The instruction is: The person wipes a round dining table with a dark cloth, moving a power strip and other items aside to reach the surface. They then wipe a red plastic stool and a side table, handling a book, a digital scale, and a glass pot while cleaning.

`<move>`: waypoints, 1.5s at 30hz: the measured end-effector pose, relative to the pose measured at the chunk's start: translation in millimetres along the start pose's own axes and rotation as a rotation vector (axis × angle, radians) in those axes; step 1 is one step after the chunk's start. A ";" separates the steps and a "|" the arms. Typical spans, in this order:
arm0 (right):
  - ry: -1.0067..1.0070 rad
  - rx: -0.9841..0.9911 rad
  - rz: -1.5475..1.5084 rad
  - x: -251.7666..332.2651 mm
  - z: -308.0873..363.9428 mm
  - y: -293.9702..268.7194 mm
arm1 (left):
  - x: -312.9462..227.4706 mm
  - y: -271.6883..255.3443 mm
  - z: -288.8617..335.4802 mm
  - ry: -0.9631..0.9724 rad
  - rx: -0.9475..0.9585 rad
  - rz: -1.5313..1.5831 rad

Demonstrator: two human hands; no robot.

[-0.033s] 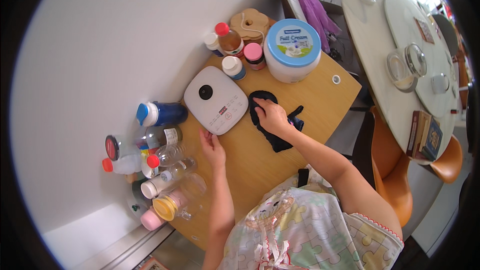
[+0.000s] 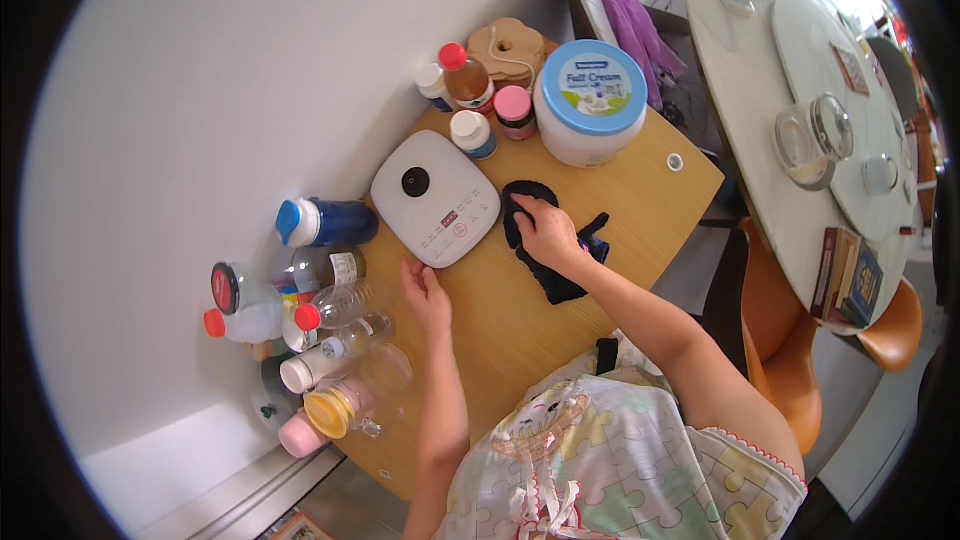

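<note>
On the wooden desk sits a white portable induction cooktop (image 2: 436, 198) with a round black knob. At its near corner is my left hand (image 2: 428, 300), fingers loosely extended toward the edge and holding nothing visible; whether the fingertips touch is unclear. To the right of the cooktop a black fuzzy cloth (image 2: 563, 287) lies spread out, with a narrow strip sticking out at its right side. My right hand (image 2: 549, 236) rests palm down on it, fingers stretched over the fabric. The hand hides part of the cloth, including most of a small pink patch.
Behind the cooktop stand a large white tub with a blue lid (image 2: 592, 100), a pink-lidded jar (image 2: 514, 110), a red-capped bottle (image 2: 466, 80) and white-capped bottles. Several bottles, including a blue flask (image 2: 340, 224), crowd the left edge. An orange chair (image 2: 775, 320) and a pale table (image 2: 735, 50) are right.
The view has shifted very slightly. Both hands, the cloth and the cooktop keep their places relative to one another.
</note>
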State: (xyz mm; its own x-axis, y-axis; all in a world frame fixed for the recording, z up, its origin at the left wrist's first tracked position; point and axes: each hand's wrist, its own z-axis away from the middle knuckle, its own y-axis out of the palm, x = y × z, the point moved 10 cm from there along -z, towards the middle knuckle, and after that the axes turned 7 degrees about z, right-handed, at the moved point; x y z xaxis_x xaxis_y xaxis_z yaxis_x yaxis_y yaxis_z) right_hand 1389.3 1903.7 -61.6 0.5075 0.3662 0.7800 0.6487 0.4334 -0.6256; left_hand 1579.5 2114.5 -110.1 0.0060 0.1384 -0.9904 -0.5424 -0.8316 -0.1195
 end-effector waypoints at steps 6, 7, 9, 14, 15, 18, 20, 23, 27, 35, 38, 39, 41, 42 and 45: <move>-0.208 -0.170 -0.228 63.1 28.6 14.8 | 1.4 19.4 8.7 -0.300 -0.038 0.201; -0.170 -0.001 -0.130 75.6 34.3 36.7 | 5.2 16.1 6.7 -0.271 -0.014 0.137; -0.235 0.179 0.202 90.9 44.2 73.6 | 9.0 11.2 2.1 -0.241 -0.033 0.045; -0.233 0.213 0.489 74.7 30.5 64.7 | 13.6 19.1 9.6 -0.362 -0.061 0.382; -0.202 0.243 0.525 71.1 22.9 55.7 | 11.5 19.1 10.2 -0.350 -0.045 0.369; -0.221 0.203 0.600 65.4 -1.7 38.3 | 8.1 21.8 9.6 -0.396 -0.028 0.386; -0.303 0.150 0.696 74.5 -17.9 40.2 | 4.1 25.9 10.2 -0.415 -0.013 0.407; -0.398 0.106 0.805 93.8 -44.8 53.7 | 1.2 24.9 11.2 -0.396 0.000 0.427; -0.343 0.094 0.791 99.1 -68.6 64.9 | 4.5 22.4 11.9 -0.401 -0.020 0.453; -0.018 0.141 0.610 40.3 -42.1 39.3 | 0.2 24.9 11.3 -0.347 -0.020 0.447; -0.050 0.290 0.540 33.6 -10.6 35.6 | 12.6 13.1 8.5 -0.337 -0.036 0.419; -0.055 0.327 0.464 28.9 3.3 30.4 | 14.6 14.8 6.9 -0.330 -0.027 0.423; -0.069 0.403 0.279 11.6 26.3 16.5 | 8.1 24.4 7.9 -0.317 -0.011 0.413; -0.035 0.508 0.196 10.8 39.3 12.6 | 8.6 24.2 9.4 -0.313 -0.029 0.416; -0.103 0.261 0.060 9.1 59.0 -20.4 | 16.6 26.3 14.3 -0.288 -0.067 0.421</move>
State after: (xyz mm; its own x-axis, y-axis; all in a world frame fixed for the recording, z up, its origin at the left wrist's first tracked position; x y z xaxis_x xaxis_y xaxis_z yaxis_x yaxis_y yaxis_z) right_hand 1347.3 1946.7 -42.8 0.4717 0.4733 0.7440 0.4445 0.6010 -0.6642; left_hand 1553.2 2102.6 -128.7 -0.4387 -0.0813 -0.8950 -0.3930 -0.8782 0.2724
